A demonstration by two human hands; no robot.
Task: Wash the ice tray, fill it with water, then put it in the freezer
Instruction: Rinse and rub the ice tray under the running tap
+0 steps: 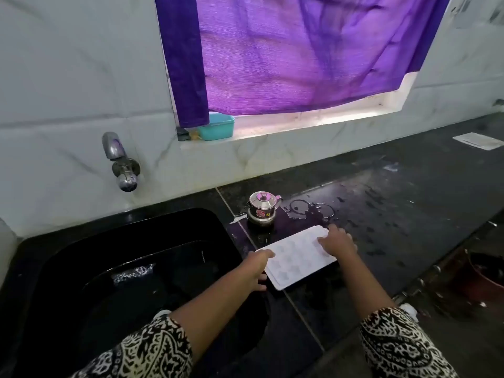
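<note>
A white ice tray [296, 259] with several small compartments lies flat on the wet black counter [395, 214], just right of the sink. My left hand [257, 270] grips its near left edge, thumb on top and fingers curled underneath. On the far right end of the tray rests my right hand [338, 241], its fingers over the rim. Whether the compartments hold water cannot be told.
A black sink [114, 268] lies to the left, under a steel wall tap [121, 165]. A small steel lidded pot [262, 207] stands just behind the tray beside spilled water. A teal box [216, 126] sits on the window ledge under a purple curtain.
</note>
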